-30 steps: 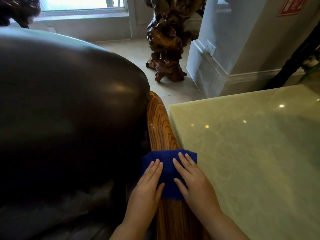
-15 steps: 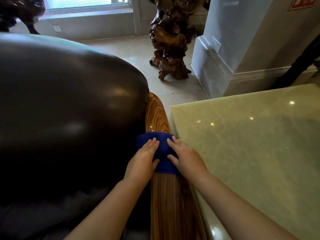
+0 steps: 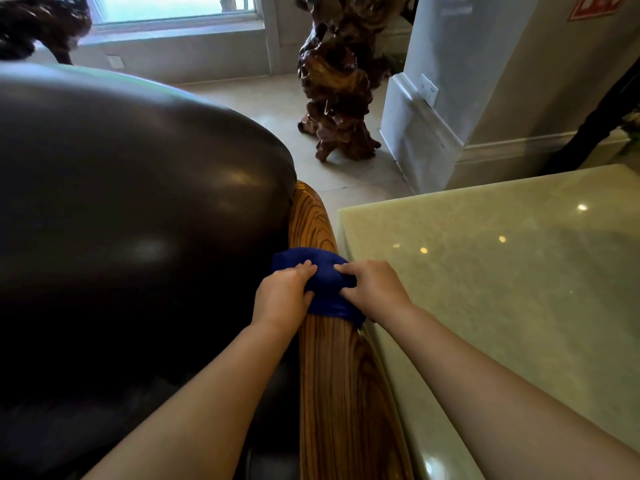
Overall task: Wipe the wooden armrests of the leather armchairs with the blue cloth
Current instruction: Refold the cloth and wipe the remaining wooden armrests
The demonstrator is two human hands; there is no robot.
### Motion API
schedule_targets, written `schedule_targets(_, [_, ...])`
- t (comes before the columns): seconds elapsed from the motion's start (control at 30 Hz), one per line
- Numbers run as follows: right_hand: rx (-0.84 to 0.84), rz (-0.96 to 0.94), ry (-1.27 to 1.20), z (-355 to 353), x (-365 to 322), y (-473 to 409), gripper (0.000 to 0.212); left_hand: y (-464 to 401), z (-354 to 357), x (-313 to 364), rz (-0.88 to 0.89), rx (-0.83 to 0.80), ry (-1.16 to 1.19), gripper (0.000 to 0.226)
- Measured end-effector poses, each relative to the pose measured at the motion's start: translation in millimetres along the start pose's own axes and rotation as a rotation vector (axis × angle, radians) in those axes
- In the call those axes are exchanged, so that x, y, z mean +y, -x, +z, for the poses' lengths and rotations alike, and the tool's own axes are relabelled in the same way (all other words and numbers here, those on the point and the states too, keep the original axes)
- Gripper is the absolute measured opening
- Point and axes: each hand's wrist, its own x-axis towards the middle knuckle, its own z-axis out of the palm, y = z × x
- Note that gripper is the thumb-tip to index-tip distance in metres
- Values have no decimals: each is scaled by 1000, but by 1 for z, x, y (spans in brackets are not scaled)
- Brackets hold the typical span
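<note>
Left hand (image 3: 282, 297) sits centre frame, palm down, fingers curled & bunching the near-left part of the blue cloth (image 3: 323, 284); thumb side presses the cloth edge against the wood. Right hand (image 3: 372, 287) is just beside it on the right, also palm down, fingers bent & gripping a fold of the same cloth. Fingertips of the 2 hands are near each other across the cloth's top, not touching. Both forearms are bare, running in from the bottom edge of the frame.

Cloth is draped over & around the wooden armrest (image 3: 341, 393), about mid-frame, hanging a bit down the right side. Armrest is rounded, glossy, w/ strong dark grain; it runs from bottom centre up to its tip just above centre, bare wood showing both above & below the cloth.

Left of the armrest, touching it, the dark leather armchair (image 3: 131, 216) fills the left half of the frame. Right of the armrest, just beside it, a pale green polished stone bench (image 3: 502, 271) fills the lower right, w/ light spots reflected in it.

Upper centre: a gnarled dark wood sculpture (image 3: 337, 81) stands on the tiled floor (image 3: 270, 98). Upper right: a pale pillar (image 3: 450, 81) w/ moulded base. Upper left: a window (image 3: 169, 8).
</note>
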Motion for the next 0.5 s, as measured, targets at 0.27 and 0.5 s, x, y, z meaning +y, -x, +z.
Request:
schedule_targets(0.27, [-34, -52, 108, -11, -1, 17, 27, 24, -9, 8, -10, -72, 54, 42])
schedule_targets(0.5, [-317, -44, 135, -32, -6, 45, 25, 53, -28, 18, 69, -309, 69, 35])
